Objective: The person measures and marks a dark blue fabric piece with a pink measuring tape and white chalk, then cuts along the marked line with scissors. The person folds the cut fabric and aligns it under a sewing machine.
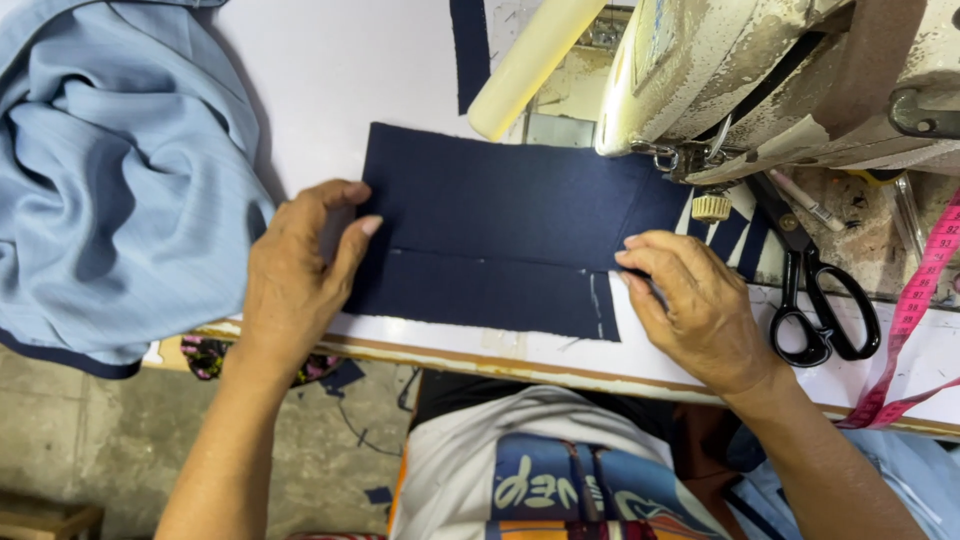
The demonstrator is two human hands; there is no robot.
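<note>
A navy blue rectangular fabric piece (500, 225) lies flat on the white sewing table (340, 70), its right end under the sewing machine's presser foot (690, 160). My left hand (300, 270) presses flat on the fabric's left edge, fingers together. At the fabric's right edge, just in front of the needle area, my right hand (695, 305) pinches the cloth with its fingertips. A folded seam line runs across the fabric between both hands.
A worn cream sewing machine (780, 70) fills the upper right. Black scissors (815, 300) and a pink tape measure (915, 310) lie to the right. A heap of light blue cloth (110, 180) covers the table's left. Navy strips (735, 235) sit under the machine.
</note>
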